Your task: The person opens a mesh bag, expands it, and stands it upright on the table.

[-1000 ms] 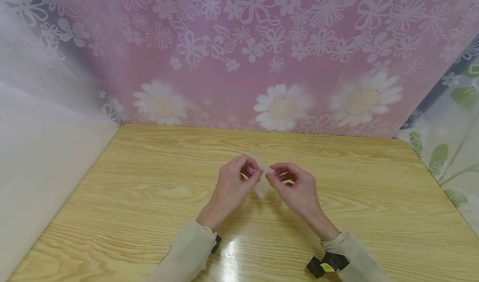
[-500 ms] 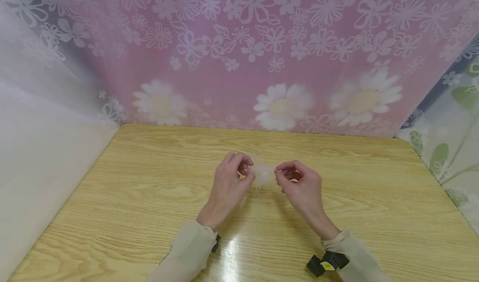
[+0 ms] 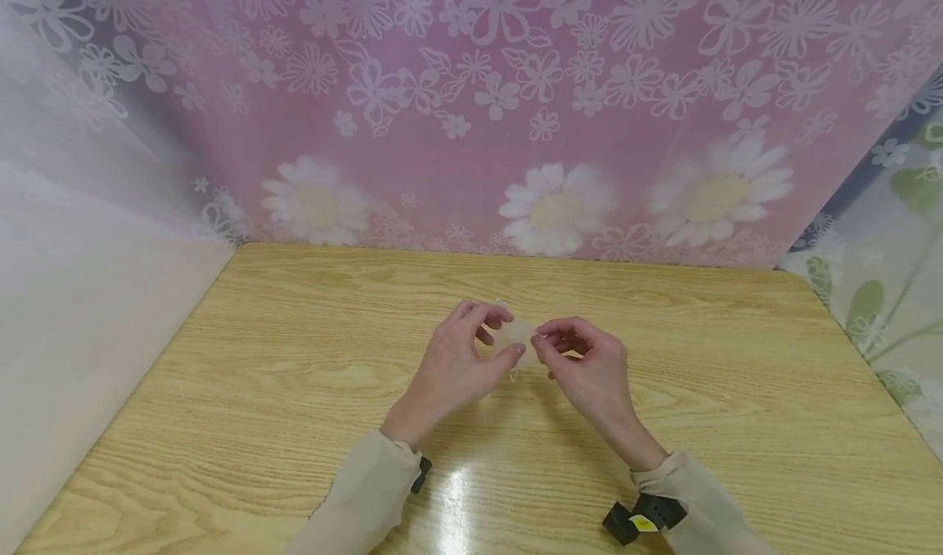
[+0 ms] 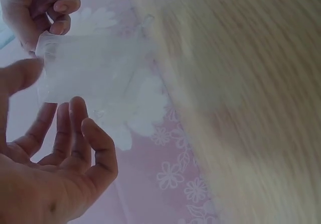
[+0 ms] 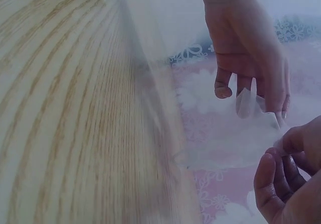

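A small sheer whitish bag [image 3: 518, 336] with thin loops at one end is held above the table. My right hand [image 3: 592, 357] pinches one edge of it between thumb and curled fingers. At the bag's other side, my left hand [image 3: 460, 357] has thumb and fingers spread apart. In the left wrist view, the left thumb reaches the near edge of the bag [image 4: 90, 68], while that hand's fingertips [image 4: 78, 108] are by its lower edge. The right wrist view has the bag [image 5: 225, 141] partly over a left fingertip; the exact contact is unclear.
The wood-grain table [image 3: 309, 375] lies beneath both hands. A pink floral curtain [image 3: 412, 146] hangs along its far edge, with pale sheets at both sides. Black wrist devices [image 3: 641, 518] show at the sleeves.
My left hand loosens from its earlier pinch, and its thumb slides right across the bag toward the right hand. The right hand shifts slightly left, keeping its pinch, while the bag turns.
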Available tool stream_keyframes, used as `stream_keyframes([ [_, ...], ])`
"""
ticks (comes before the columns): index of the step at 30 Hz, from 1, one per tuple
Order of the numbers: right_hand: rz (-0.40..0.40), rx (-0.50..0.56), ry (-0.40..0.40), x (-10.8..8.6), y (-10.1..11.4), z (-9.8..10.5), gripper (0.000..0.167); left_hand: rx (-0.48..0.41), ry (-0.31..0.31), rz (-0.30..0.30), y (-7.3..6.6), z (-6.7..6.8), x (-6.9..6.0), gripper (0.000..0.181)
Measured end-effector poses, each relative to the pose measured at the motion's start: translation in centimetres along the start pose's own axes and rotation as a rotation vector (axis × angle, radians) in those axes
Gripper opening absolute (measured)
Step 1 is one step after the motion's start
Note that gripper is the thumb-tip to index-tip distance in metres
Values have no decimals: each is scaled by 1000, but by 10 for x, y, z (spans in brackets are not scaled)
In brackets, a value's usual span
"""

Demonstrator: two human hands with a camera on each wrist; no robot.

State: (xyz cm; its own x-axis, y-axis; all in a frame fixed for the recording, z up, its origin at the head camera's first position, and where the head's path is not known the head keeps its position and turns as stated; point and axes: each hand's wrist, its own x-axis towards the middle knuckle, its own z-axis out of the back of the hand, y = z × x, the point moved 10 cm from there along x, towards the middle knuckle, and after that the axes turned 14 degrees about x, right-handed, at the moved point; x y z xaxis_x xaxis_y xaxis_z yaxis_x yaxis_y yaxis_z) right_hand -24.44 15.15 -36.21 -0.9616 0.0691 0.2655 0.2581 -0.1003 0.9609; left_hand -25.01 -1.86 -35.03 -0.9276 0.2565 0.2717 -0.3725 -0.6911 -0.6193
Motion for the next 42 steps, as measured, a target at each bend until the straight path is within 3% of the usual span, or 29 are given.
stream_keyframes([
  [7, 49, -53, 35, -2, 6, -5, 7, 86, -107, -57, -6, 7, 1, 16],
  [18, 76, -73, -12, -1, 9, 0, 8, 92, -176, -77, -4, 13, 0, 13],
  [25, 38, -43, -48, 1, 6, 6, 4, -45, -185, -23, 3, 13, 1, 11],
  [31, -105, -63, -16, 1, -8, 5, 15, -160, -199, 79, 11, 11, 1, 8],
  [35, -152, -48, -7, 0, -14, 4, 15, -172, -206, 105, 14, 11, 0, 7],
  [42, -93, 41, -11, 2, -10, 5, 13, -97, -190, 74, 11, 11, 1, 12],
])
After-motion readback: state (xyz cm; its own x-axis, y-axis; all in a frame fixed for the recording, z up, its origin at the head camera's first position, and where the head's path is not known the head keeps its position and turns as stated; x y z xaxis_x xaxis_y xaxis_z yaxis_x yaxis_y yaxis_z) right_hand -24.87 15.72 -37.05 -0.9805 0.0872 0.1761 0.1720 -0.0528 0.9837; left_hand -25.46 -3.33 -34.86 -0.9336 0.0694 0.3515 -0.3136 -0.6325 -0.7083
